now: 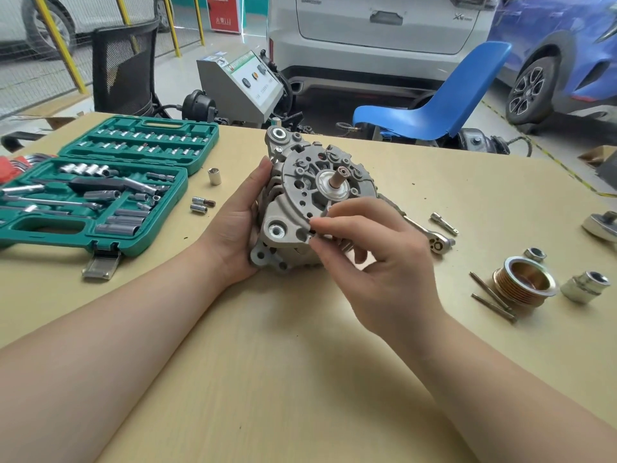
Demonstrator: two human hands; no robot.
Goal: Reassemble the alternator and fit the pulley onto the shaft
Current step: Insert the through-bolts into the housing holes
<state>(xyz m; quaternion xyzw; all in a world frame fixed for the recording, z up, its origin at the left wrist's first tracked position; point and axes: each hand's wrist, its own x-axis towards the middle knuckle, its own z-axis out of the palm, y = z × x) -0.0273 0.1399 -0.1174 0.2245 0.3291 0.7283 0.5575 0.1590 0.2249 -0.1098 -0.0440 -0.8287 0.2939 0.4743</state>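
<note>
The grey alternator (300, 192) stands tilted on the table's middle, its rear face and copper-tipped shaft (338, 178) turned up toward me. My left hand (240, 222) grips its left side, thumb on the housing edge. My right hand (370, 255) pinches the lower right rim of the rear plate with thumb and forefinger; whether a small part sits between them is hidden. The grooved brass pulley (524, 282) lies on the table at the right, apart from the alternator, with a nut (535, 254) just behind it.
An open green socket case (100, 182) fills the left. Loose sockets (203, 205) lie beside it. A ratchet (434, 238) and extension bar (444, 223) sit right of the alternator; two long bolts (492, 297) and a large socket (582, 286) flank the pulley. Blue chair (444, 101) behind.
</note>
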